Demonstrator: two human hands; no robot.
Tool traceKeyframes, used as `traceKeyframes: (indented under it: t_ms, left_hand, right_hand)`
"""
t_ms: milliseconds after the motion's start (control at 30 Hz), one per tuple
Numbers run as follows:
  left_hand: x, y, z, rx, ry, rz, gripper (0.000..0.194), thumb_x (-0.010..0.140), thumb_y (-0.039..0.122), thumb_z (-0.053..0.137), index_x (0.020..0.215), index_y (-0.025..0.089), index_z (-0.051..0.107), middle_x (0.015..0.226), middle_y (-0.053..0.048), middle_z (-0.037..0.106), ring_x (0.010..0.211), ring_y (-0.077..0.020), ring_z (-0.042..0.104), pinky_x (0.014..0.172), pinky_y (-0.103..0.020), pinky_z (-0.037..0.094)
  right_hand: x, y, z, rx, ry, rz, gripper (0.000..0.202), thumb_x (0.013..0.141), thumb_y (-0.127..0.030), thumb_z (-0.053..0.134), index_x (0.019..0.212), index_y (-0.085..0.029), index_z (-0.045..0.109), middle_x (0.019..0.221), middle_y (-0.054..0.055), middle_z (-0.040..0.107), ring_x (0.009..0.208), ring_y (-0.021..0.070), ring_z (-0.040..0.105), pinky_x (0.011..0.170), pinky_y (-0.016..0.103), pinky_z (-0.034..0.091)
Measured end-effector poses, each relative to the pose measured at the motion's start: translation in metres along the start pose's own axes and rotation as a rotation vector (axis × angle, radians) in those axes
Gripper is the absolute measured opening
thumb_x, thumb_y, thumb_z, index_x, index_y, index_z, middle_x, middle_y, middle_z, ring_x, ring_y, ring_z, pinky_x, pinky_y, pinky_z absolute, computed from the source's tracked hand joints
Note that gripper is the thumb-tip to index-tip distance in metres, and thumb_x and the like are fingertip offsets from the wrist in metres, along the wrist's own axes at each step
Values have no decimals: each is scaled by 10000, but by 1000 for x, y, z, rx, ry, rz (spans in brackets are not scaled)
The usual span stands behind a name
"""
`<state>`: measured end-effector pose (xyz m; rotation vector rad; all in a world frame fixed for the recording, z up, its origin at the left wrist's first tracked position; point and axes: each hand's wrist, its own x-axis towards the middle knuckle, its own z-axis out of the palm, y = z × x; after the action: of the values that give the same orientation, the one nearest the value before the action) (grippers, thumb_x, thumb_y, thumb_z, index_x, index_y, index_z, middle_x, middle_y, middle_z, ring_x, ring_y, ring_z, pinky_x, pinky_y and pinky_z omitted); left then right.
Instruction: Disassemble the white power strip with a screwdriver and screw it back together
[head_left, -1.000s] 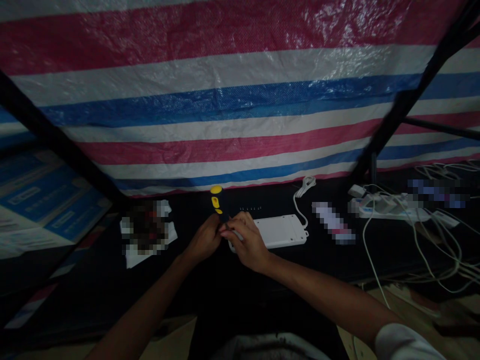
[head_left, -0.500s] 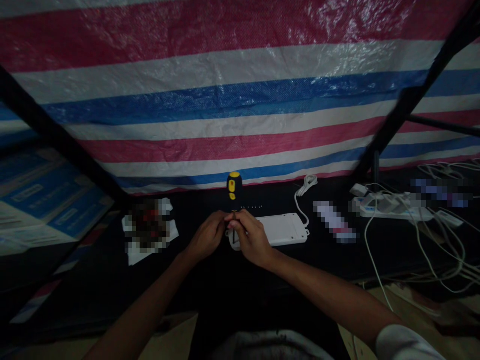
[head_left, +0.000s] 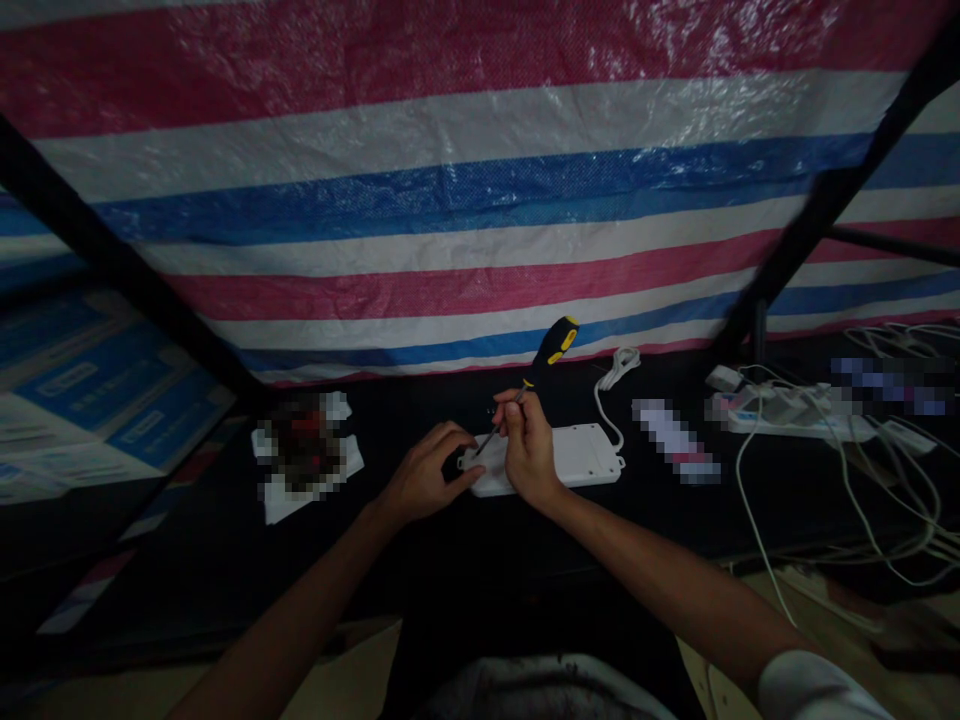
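A white power strip lies on the dark table, its flat back with small corner holes facing up. In my right hand is a screwdriver with a black and yellow handle, gripped by the shaft. It leans with the handle up and to the right, its tip down near the strip's left end. My left hand is around that same end, thumb on the near side and fingers on the far side. Whether a screw is under the tip is too small to tell.
The strip's white cord is bundled behind it. Farther right stand a second power strip with plugs and tangled white cables. A blurred heap on white paper is at the left. Striped sheeting hangs behind, between dark frame bars.
The screwdriver has gone from upright to leaning right. My right hand has shifted right with it, and my left hand has come off the shaft down to the strip's end.
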<state>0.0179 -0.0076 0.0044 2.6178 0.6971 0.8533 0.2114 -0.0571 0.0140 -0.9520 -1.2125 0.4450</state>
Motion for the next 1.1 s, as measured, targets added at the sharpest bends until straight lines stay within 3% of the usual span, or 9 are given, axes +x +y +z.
traceKeyframes:
  t_ms: [167, 300, 467, 600, 700, 833, 1000, 1100]
  left_hand:
    - [1, -6, 12, 43, 86, 47, 226, 1120, 333, 528, 1034, 222, 706, 967, -49, 695, 902, -195, 654, 856, -341, 539]
    - [3, -14, 13, -13, 130, 4, 242, 1130, 311, 511, 1148, 233, 739, 1040, -57, 719, 971, -197, 678, 897, -344, 559]
    - [22, -33, 9, -22, 179, -122, 267, 1097, 302, 553, 1256, 250, 762, 1081, -56, 709, 986, -202, 699, 873, -344, 583]
    - [48, -50, 13, -65, 136, -229, 212, 1016, 230, 635, 1168, 226, 783, 1055, -50, 733, 914, -197, 715, 842, -341, 585]
    - [64, -61, 20, -101, 113, -323, 115, 941, 187, 705, 1039, 194, 765, 965, -44, 763, 871, -207, 738, 836, -349, 588]
    - [70, -69, 27, -118, 72, -351, 34, 900, 216, 756, 876, 197, 741, 854, -29, 769, 776, -207, 738, 768, -339, 585]
    - [71, -74, 30, -131, 27, -351, 35, 883, 230, 774, 871, 201, 757, 864, -32, 779, 776, -201, 740, 761, -326, 583]
    - [74, -75, 31, -130, 11, -346, 28, 885, 223, 770, 879, 198, 761, 862, -36, 777, 776, -202, 737, 762, -326, 578]
  right_hand:
    - [2, -3, 1, 15, 44, 23, 268, 1139, -446, 417, 1126, -243, 591, 882, -6, 614, 688, 138, 551, 662, 281, 471]
    - [12, -2, -4, 21, 103, 6, 267, 1141, -447, 413, 1124, -244, 587, 875, -11, 608, 677, 133, 549, 651, 274, 467]
    - [52, 4, -39, -130, 143, -113, 273, 1140, -432, 407, 1088, -235, 590, 864, -5, 605, 705, 144, 556, 686, 290, 462]
    - [82, 10, -73, -349, 150, -238, 287, 1136, -407, 395, 1086, -225, 611, 853, 11, 601, 746, 174, 570, 755, 331, 462]
    - [87, 19, -91, -501, 121, -288, 312, 1133, -387, 372, 1056, -219, 624, 934, 68, 657, 872, 226, 624, 849, 376, 473]
    - [83, 29, -103, -698, -93, -235, 325, 1134, -355, 357, 1039, -207, 631, 968, 103, 699, 903, 245, 657, 851, 351, 467]
    - [91, 36, -117, -969, -497, -56, 307, 1141, -328, 396, 1097, -200, 672, 1009, 97, 756, 893, 225, 699, 792, 290, 429]
    - [96, 39, -124, -1091, -665, 51, 287, 1135, -309, 441, 1093, -202, 704, 1056, 101, 782, 934, 234, 725, 773, 286, 414]
